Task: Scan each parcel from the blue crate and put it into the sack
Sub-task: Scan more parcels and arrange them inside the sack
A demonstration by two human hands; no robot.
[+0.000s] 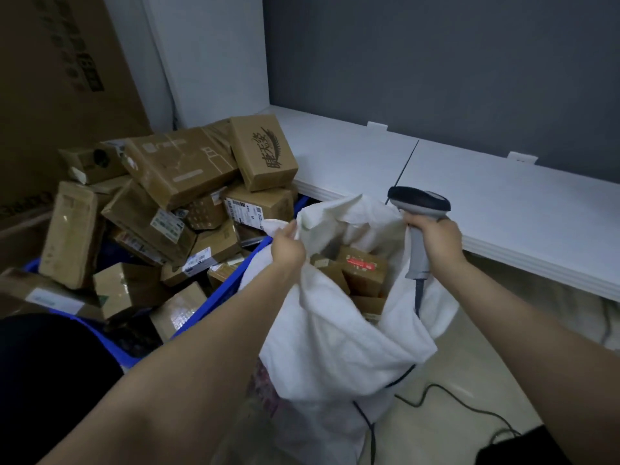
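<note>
A white sack (339, 344) stands open in the middle, with several brown parcels (360, 270) inside it. My left hand (288, 247) pinches the sack's left rim and holds it up. My right hand (436, 239) grips the handle of a grey barcode scanner (419, 203) at the sack's right rim, its head pointing left. To the left, the blue crate (231, 286) is heaped with several cardboard parcels (181, 169).
A white desk (469, 182) runs along the grey wall on the right. A large cardboard box (50, 78) stands at the far left. The scanner's black cable (453, 397) trails across the pale floor below the sack.
</note>
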